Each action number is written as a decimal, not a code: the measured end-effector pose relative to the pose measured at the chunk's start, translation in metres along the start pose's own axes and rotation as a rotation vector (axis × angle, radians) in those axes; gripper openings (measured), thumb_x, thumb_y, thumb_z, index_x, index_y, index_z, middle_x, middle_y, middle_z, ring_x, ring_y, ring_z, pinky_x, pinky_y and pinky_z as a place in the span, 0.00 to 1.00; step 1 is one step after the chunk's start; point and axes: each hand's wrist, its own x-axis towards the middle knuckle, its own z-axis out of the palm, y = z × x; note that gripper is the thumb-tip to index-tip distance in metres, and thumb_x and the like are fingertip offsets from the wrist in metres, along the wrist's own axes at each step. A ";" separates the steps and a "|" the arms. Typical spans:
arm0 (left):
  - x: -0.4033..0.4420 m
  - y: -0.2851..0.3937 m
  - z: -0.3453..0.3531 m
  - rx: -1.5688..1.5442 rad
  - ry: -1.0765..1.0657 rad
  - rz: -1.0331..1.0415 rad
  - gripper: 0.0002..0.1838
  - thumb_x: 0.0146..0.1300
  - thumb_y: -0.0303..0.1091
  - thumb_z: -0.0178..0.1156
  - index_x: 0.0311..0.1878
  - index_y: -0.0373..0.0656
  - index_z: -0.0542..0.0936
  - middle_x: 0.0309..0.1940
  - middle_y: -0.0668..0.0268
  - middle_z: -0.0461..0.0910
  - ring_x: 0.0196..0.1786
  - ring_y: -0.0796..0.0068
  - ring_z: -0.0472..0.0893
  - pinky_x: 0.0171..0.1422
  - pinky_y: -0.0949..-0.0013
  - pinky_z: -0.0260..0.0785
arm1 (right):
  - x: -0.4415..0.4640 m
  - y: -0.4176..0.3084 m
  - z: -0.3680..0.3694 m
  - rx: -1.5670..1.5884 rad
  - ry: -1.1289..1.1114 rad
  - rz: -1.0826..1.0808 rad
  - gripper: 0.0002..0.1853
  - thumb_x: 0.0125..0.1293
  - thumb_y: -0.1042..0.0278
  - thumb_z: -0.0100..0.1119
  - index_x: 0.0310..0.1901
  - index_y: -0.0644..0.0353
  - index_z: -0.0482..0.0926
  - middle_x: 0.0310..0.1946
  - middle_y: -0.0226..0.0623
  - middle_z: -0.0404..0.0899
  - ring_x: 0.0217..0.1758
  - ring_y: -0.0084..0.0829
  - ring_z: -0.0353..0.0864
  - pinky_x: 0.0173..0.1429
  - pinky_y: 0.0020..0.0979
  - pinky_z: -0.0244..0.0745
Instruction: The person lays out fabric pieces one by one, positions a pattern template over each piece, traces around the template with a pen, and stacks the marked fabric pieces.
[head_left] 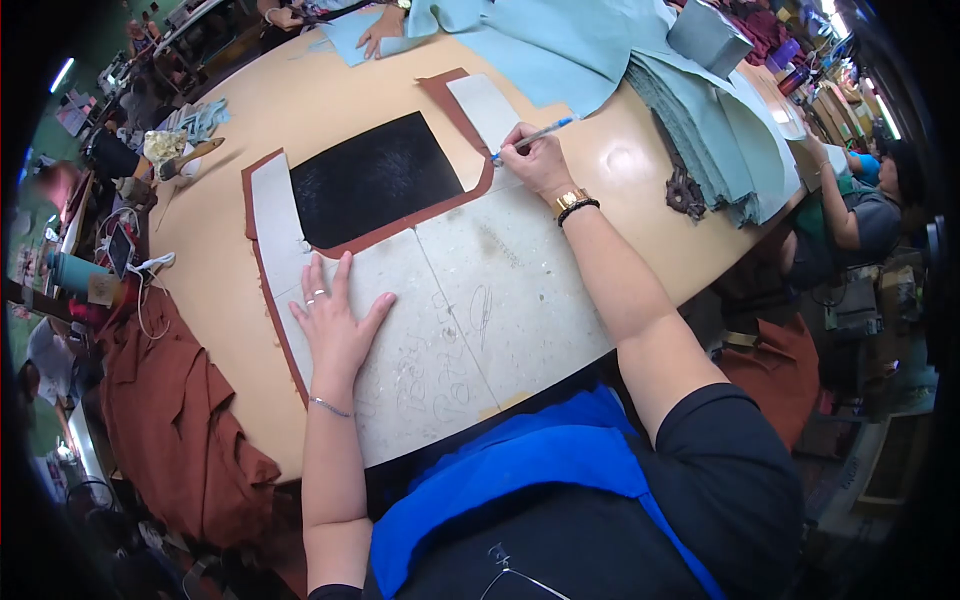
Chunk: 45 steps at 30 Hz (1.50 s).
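A large off-white pattern template [450, 300] with handwriting on it lies on the table in front of me, over a piece of rust-brown fabric or leather [400, 226] whose edge shows around it. My left hand [338, 305] rests flat on the template with its fingers spread, near the left corner of the cutout. My right hand [537, 162] grips a blue-and-white pen [552, 128], its tip down by the brown edge at the cutout's right side. Inside the cutout lies a black rectangular sheet [375, 178].
Light-blue material [550, 50] spreads at the back, with stacked sheets [700, 140] to the right. A grey block [708, 37] sits on them. Another person's hand [380, 35] touches the blue material. A brush [190, 160] lies at left; brown material [175, 420] hangs off the table [240, 350].
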 end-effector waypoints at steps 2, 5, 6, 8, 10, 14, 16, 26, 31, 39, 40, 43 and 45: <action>0.000 -0.003 -0.001 -0.061 0.005 0.017 0.46 0.57 0.63 0.65 0.75 0.54 0.62 0.77 0.52 0.50 0.80 0.51 0.48 0.76 0.29 0.38 | -0.001 -0.006 -0.007 0.318 0.083 0.167 0.08 0.64 0.65 0.61 0.35 0.61 0.80 0.26 0.32 0.83 0.28 0.17 0.78 0.34 0.23 0.74; -0.006 -0.024 -0.008 -0.183 0.047 0.034 0.46 0.59 0.60 0.65 0.76 0.51 0.59 0.77 0.49 0.51 0.80 0.50 0.50 0.77 0.32 0.40 | -0.016 -0.027 -0.034 0.497 0.149 0.316 0.09 0.69 0.64 0.58 0.41 0.62 0.79 0.31 0.34 0.84 0.31 0.20 0.79 0.37 0.25 0.75; -0.012 -0.035 -0.011 -0.177 0.067 0.016 0.46 0.59 0.59 0.65 0.76 0.50 0.58 0.77 0.48 0.51 0.79 0.50 0.50 0.77 0.32 0.40 | -0.028 -0.032 -0.047 0.505 0.160 0.354 0.10 0.71 0.64 0.57 0.43 0.62 0.79 0.32 0.35 0.85 0.32 0.21 0.80 0.39 0.26 0.76; -0.023 -0.052 -0.014 -0.122 0.082 -0.046 0.47 0.60 0.58 0.64 0.77 0.49 0.57 0.77 0.47 0.52 0.79 0.49 0.51 0.77 0.33 0.41 | -0.054 -0.019 -0.066 0.148 0.115 0.211 0.10 0.73 0.64 0.55 0.46 0.63 0.79 0.32 0.35 0.85 0.32 0.23 0.79 0.42 0.27 0.76; -0.036 -0.066 -0.009 -0.027 0.071 -0.144 0.47 0.61 0.58 0.64 0.77 0.48 0.57 0.77 0.47 0.51 0.79 0.49 0.51 0.76 0.32 0.42 | -0.088 -0.022 -0.089 -0.234 -0.040 0.129 0.11 0.74 0.65 0.56 0.45 0.65 0.80 0.33 0.32 0.83 0.37 0.21 0.79 0.44 0.23 0.75; -0.041 -0.061 -0.010 0.004 0.073 -0.156 0.48 0.61 0.63 0.60 0.77 0.46 0.56 0.78 0.49 0.50 0.80 0.51 0.50 0.75 0.29 0.41 | -0.119 -0.035 -0.091 -0.106 -0.033 0.168 0.13 0.70 0.67 0.62 0.50 0.64 0.79 0.38 0.31 0.82 0.40 0.23 0.80 0.46 0.27 0.76; -0.040 -0.058 -0.013 0.034 0.042 -0.183 0.48 0.62 0.65 0.58 0.77 0.47 0.55 0.78 0.50 0.49 0.80 0.53 0.49 0.75 0.27 0.40 | -0.117 -0.041 -0.093 0.077 -0.043 0.279 0.15 0.68 0.68 0.64 0.52 0.65 0.78 0.41 0.31 0.82 0.43 0.23 0.80 0.48 0.27 0.76; -0.040 -0.071 -0.004 -0.089 0.067 -0.227 0.51 0.65 0.74 0.42 0.78 0.44 0.51 0.79 0.53 0.49 0.81 0.55 0.47 0.75 0.25 0.32 | -0.104 -0.081 -0.132 0.094 -0.311 0.284 0.16 0.69 0.66 0.62 0.54 0.65 0.78 0.44 0.30 0.80 0.47 0.21 0.77 0.53 0.24 0.73; -0.036 -0.075 0.014 0.082 0.142 -0.368 0.52 0.65 0.76 0.39 0.78 0.43 0.51 0.79 0.48 0.46 0.81 0.50 0.45 0.73 0.24 0.33 | -0.106 -0.077 -0.181 0.233 0.051 0.208 0.13 0.71 0.66 0.60 0.52 0.65 0.78 0.44 0.28 0.79 0.48 0.19 0.75 0.55 0.23 0.71; -0.037 -0.056 0.007 0.069 0.112 -0.335 0.43 0.66 0.73 0.42 0.77 0.58 0.58 0.79 0.47 0.46 0.81 0.47 0.45 0.73 0.23 0.34 | -0.118 -0.046 -0.229 -0.076 0.100 0.142 0.13 0.74 0.65 0.56 0.51 0.66 0.77 0.45 0.29 0.80 0.47 0.19 0.74 0.54 0.22 0.68; -0.037 -0.052 0.007 0.038 0.113 -0.321 0.41 0.67 0.72 0.42 0.77 0.58 0.60 0.79 0.48 0.46 0.81 0.47 0.45 0.73 0.23 0.34 | -0.122 -0.059 -0.218 -0.120 0.091 0.119 0.13 0.74 0.65 0.56 0.50 0.67 0.77 0.44 0.29 0.80 0.47 0.19 0.73 0.54 0.22 0.68; -0.035 -0.020 0.010 -0.042 0.109 -0.235 0.34 0.70 0.65 0.44 0.74 0.59 0.65 0.79 0.51 0.48 0.81 0.50 0.46 0.73 0.22 0.34 | -0.123 -0.078 -0.200 -0.197 -0.006 0.156 0.11 0.72 0.67 0.58 0.47 0.68 0.77 0.42 0.29 0.81 0.44 0.20 0.74 0.51 0.23 0.70; -0.034 -0.008 0.015 -0.063 0.121 -0.192 0.30 0.71 0.61 0.47 0.71 0.59 0.68 0.78 0.53 0.52 0.80 0.52 0.48 0.72 0.22 0.34 | -0.121 -0.075 -0.198 -0.163 -0.081 0.225 0.11 0.72 0.67 0.60 0.46 0.67 0.78 0.38 0.28 0.80 0.41 0.20 0.73 0.50 0.23 0.70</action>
